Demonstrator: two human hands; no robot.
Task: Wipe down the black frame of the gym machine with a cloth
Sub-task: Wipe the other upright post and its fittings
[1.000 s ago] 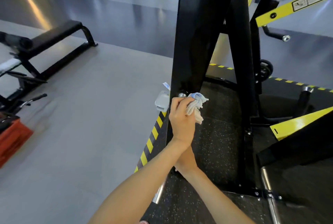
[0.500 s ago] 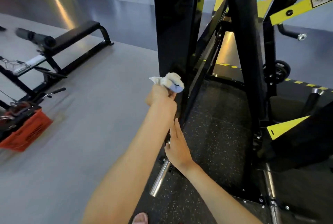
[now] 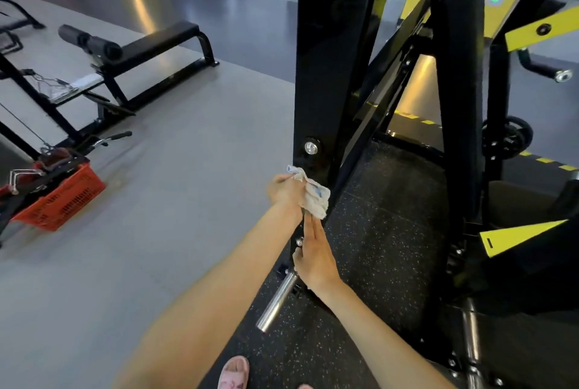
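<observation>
The gym machine's black upright post [image 3: 326,60] rises in the middle of the head view, with a silver bolt [image 3: 311,148] low on it. My left hand [image 3: 283,189] grips a bunched white cloth [image 3: 315,197] and presses it against the post just below that bolt. My right hand [image 3: 315,258] rests lower on the same post, its fingers straight and pointing up toward the cloth. It holds nothing.
A chrome peg [image 3: 277,302] sticks out of the frame base beside my right hand. A second black upright [image 3: 457,91] and yellow machine parts [image 3: 517,236] stand to the right on a speckled rubber mat [image 3: 385,232]. A bench [image 3: 153,44] and a red basket [image 3: 62,197] are on the left.
My left hand has slid the cloth down the post, from over the silver bolt to just below it. My right hand stays on the lower frame.
</observation>
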